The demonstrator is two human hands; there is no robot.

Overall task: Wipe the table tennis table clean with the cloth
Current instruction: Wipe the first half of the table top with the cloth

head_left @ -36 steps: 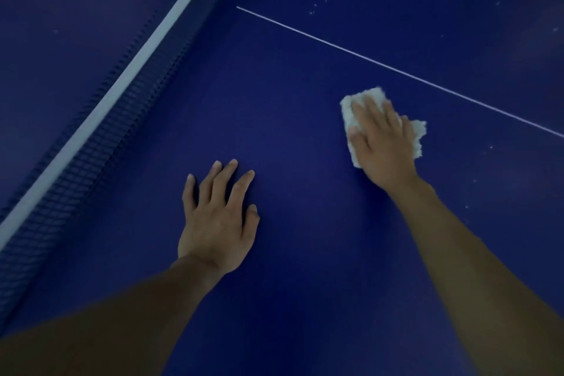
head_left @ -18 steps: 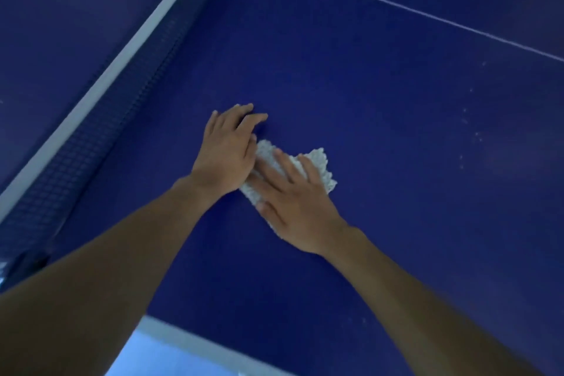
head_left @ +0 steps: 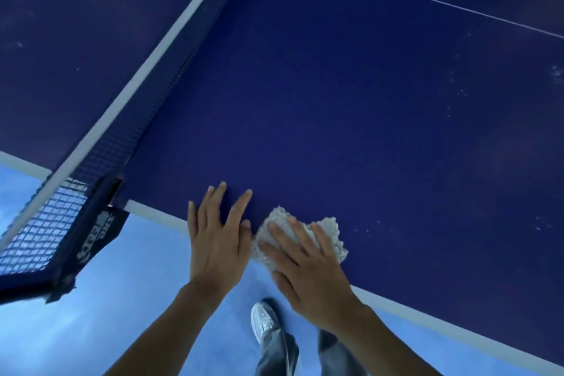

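The dark blue table tennis table point(head_left: 351, 119) fills most of the head view. A crumpled white cloth point(head_left: 328, 230) lies at the table's near white edge. My right hand point(head_left: 305, 265) presses flat on the cloth with straight, spread fingers. Just left of the cloth, my left hand point(head_left: 218, 238) lies flat over the table edge, fingers straight, its thumb side touching the cloth. White specks dot the surface to the right point(head_left: 543, 226).
The net point(head_left: 100, 149) with its white top band runs from the upper middle down to the left, held by a dark clamp post point(head_left: 91, 232) at the table's edge. Below the edge are blue floor, my white shoe point(head_left: 264, 319) and grey trousers.
My right hand has dragged the cloth from mid-table back to the near edge. My left hand has come back with it and stays beside the cloth.
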